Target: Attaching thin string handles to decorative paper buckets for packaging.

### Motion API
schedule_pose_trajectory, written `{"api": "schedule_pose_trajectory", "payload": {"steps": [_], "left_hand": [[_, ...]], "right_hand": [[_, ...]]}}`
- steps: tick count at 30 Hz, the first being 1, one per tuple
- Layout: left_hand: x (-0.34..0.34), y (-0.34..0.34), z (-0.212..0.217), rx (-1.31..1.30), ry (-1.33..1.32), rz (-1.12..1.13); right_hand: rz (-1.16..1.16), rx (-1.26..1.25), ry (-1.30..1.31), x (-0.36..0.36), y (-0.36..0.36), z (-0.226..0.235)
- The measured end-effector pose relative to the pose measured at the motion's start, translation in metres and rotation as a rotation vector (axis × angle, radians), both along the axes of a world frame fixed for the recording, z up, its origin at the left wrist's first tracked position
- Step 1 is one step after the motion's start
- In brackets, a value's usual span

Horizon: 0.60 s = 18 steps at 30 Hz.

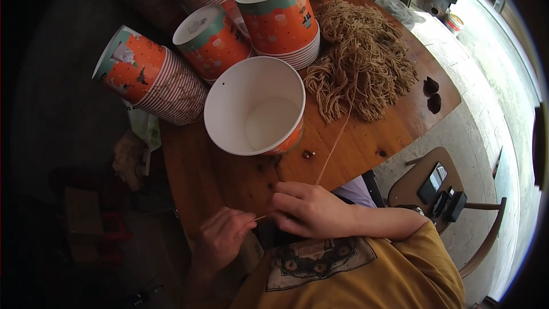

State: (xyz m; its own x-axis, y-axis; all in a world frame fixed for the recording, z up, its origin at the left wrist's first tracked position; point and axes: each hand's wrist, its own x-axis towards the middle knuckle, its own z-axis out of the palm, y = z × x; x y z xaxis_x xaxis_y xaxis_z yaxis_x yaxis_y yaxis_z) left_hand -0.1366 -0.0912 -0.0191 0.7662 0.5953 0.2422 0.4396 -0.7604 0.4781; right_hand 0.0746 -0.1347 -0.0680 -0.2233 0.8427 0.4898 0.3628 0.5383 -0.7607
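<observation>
My left hand (222, 234) and my right hand (311, 209) are close together in front of my chest, at the near edge of the wooden table (223, 180). Both are closed, pinching a thin tan cord (334, 150). A short length of it shows between the fingertips. From my right hand the cord runs taut up to a tangled heap of tan cords (366, 57). Just beyond my hands stands an open paper bucket (229, 111), white inside, with a small dark hole near its rim. Fingers hide the cord's end.
Upside-down stacks of orange and green paper buckets (280, 20) stand at the back, and another stack (151, 74) leans at the left. Tiny bead-like bits (309, 154) and two dark pieces (433, 94) lie on the table. A chair (426, 189) at the right bears a phone (433, 182).
</observation>
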Motion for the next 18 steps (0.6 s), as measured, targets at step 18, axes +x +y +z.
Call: {"api": "schedule_pose_trajectory", "payload": {"steps": [18], "left_hand": [[0.122,0.08,0.024,-0.258,-0.067,0.11]], "right_hand": [[-0.484,-0.308,0.479,0.068,0.001,0.016]]}}
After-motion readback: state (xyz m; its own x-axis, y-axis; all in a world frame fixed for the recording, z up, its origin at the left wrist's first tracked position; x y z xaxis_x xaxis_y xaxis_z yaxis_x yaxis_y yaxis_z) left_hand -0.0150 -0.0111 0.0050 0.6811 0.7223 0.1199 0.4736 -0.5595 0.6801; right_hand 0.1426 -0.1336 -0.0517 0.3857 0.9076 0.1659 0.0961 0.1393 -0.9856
